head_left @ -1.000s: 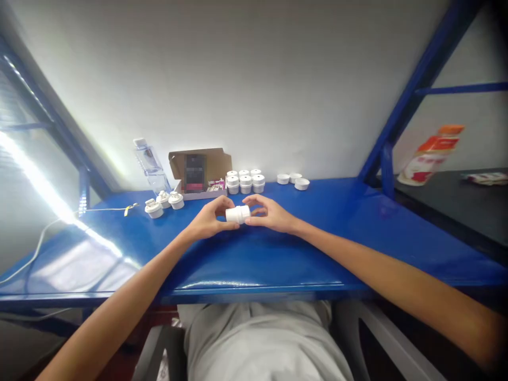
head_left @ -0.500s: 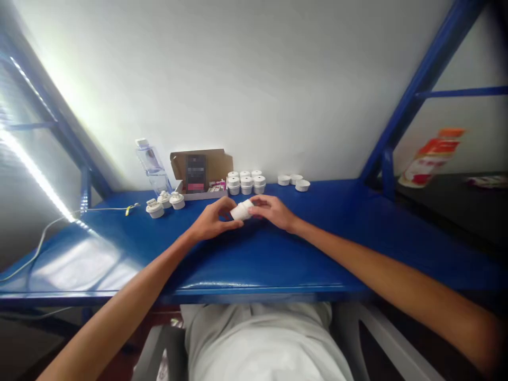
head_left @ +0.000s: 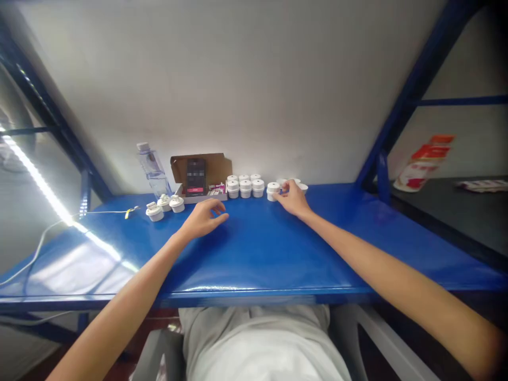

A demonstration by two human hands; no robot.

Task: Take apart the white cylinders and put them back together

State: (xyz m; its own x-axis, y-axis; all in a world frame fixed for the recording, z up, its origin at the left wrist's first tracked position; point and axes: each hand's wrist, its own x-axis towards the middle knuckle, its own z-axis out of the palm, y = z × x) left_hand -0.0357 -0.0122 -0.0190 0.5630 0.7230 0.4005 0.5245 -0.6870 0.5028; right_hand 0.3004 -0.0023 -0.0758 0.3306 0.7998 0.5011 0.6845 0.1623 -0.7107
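Note:
My right hand (head_left: pixel 292 198) grips the side of a white round plastic fitting (head_left: pixel 273 191), which stands upright at the back of the blue table. Just left of it are several matching white fittings (head_left: pixel 245 188) in close rows. Shallow white cups (head_left: pixel 302 188) sit behind my right hand, partly hidden by it. My left hand (head_left: pixel 204 217) hovers over the table with fingers apart and curved, holding nothing. Farther left stand three white pieces (head_left: pixel 154 211) with uneven tops, like open socket parts.
An open cardboard box (head_left: pixel 222 159) with a phone (head_left: pixel 196 176) propped in it stands against the wall. Beside it is a clear water bottle (head_left: pixel 154 172). A white cable (head_left: pixel 99 210) runs along the left. A red-and-white bottle (head_left: pixel 424 164) stands on a dark surface at right.
Both hands held the white fitting near the table's middle. My right hand has carried it right and back, beside the rows; my left hand has let go and drawn left.

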